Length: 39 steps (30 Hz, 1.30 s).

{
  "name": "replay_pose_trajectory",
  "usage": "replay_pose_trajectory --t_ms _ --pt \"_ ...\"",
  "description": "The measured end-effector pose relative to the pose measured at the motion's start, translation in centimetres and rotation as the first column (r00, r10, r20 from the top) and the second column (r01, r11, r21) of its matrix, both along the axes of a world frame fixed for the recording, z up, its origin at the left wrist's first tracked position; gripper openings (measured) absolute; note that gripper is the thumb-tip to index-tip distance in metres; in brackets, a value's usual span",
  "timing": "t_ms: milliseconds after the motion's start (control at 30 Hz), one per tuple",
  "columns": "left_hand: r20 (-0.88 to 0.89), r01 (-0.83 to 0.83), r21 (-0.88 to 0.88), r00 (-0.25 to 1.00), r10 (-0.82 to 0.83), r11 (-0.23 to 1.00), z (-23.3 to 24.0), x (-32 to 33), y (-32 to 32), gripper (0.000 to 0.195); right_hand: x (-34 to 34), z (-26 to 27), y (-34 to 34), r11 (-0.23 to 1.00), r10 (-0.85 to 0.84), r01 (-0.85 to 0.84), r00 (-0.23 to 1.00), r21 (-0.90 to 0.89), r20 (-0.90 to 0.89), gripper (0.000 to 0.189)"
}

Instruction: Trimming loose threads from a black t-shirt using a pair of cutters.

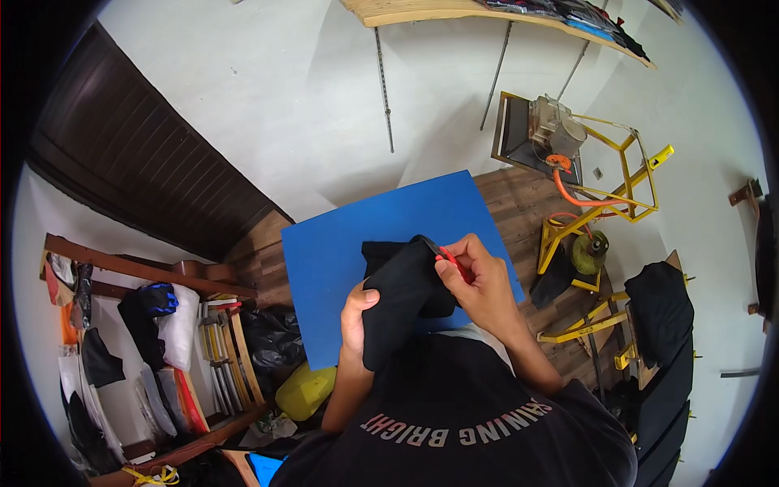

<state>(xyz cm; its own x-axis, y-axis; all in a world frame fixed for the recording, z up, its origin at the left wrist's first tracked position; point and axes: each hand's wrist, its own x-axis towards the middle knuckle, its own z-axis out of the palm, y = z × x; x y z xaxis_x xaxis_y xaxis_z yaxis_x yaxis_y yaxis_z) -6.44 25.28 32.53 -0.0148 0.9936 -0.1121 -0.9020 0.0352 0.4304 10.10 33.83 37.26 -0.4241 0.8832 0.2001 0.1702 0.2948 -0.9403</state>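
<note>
A piece of black fabric (pixel 398 298) is in my left hand (pixel 353 313), draped over the fingers with the thumb pressed on its near-left side. Red-handled thread snips or small scissors (pixel 455 263) are gripped in my right hand (pixel 484 292). Their dark blades meet the far edge of the raised fabric, and the tips are partly hidden there. More of the black cloth hangs beneath both hands, over the blue tabletop (pixel 328 262).
Left of the table stands a wooden rack (pixel 146 266) with cloths and bags, beside a black plastic bag (pixel 268 338) and a yellow bag (pixel 307 389). To the right are a yellow metal frame (pixel 624 158), an orange hose (pixel 566 193) and a green gas cylinder (pixel 589 251).
</note>
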Motion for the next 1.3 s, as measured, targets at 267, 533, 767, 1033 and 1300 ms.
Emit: replay_pose_trajectory --t_ms 267,533,767,1033,1300 --pt "0.001 0.035 0.041 0.999 -0.035 0.999 0.4 -0.3 0.2 0.058 0.1 -0.3 0.1 0.999 -0.036 0.036 0.999 0.003 -0.027 0.014" --pt "-0.059 -0.021 0.004 0.998 0.021 1.000 1.3 -0.4 0.3 0.059 -0.1 -1.4 -0.1 0.980 -0.109 0.115 0.993 0.164 -0.048 0.036" --pt "-0.555 0.103 -0.004 0.827 -0.088 0.995 0.8 -1.4 1.1 0.032 0.2 -3.7 0.8 0.995 -0.056 0.056 0.998 -0.083 0.011 0.023" --pt "-0.731 0.181 0.128 0.682 -0.031 0.975 0.6 -2.4 1.1 0.029 0.1 -3.9 1.5 0.976 -0.005 0.013 0.999 0.216 -0.036 0.020" --pt "0.172 0.030 -0.149 0.985 -0.004 0.988 -0.1 -1.6 0.8 0.055 -0.1 -1.9 1.5 0.992 -0.091 0.086 0.994 0.090 0.059 0.022"
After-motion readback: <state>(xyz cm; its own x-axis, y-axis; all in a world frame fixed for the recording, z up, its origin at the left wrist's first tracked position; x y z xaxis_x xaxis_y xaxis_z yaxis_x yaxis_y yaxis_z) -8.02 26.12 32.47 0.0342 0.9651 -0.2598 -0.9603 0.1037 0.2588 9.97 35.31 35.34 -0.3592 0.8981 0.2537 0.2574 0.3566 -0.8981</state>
